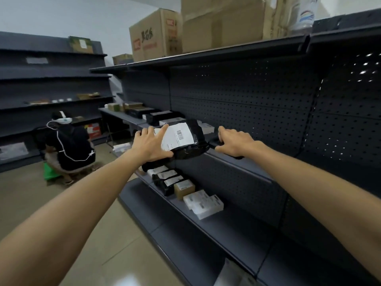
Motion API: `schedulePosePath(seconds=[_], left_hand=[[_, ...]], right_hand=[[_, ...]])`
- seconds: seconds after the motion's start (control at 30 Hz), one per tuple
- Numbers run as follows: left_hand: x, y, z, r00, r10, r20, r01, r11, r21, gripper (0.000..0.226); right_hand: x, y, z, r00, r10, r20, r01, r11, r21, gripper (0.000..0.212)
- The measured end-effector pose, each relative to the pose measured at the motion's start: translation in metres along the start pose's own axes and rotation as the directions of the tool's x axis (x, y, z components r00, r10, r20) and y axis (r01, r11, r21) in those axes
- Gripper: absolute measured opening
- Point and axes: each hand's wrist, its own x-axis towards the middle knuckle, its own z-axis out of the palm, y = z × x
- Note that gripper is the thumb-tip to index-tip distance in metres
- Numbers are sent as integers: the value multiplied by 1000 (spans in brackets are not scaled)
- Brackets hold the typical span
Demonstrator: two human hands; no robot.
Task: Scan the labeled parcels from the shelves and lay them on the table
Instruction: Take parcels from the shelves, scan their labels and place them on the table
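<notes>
While the left hand (151,144) pinches the black parcel (191,148) at frame centre, thumb under, fingers spread over its white label (172,142), they could mask the barcode (180,135). The right hand (235,141), just right of it and curled round a dark scanner (213,143), may then misread.

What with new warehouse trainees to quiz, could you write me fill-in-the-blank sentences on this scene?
The left hand grips a ____ parcel.
Its white label bears a ____.
The right hand grips a dark scanner at the ____ edge.
Cardboard boxes stand on the ____ shelf.
Missing words: black, barcode, shelf, top.
</notes>
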Motion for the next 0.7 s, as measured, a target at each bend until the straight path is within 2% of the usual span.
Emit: schedulePosePath(seconds=[0.1,0.27,0.37,0.47,0.7], left_hand=[[67,17,12,999,46,-10,-46,999,-7,106],[169,60,46,991,115,72,-111,992,-54,99],[217,91,75,981,145,128,-133,986,-100,95],[249,114,102,965,180,189,-153,977,-151,92],[289,135,133,926,207,314,-173,976,-131,81]], right_hand=[[45,29,6,999,52,-11,-52,999,-3,38],[114,92,17,980,196,36,-196,980,15,56],[152,126,31,964,260,60,-264,962,67,52],[178,147,52,951,302,68,-306,950,62,46],[200,152,83,922,381,69,-384,923,25,58]])
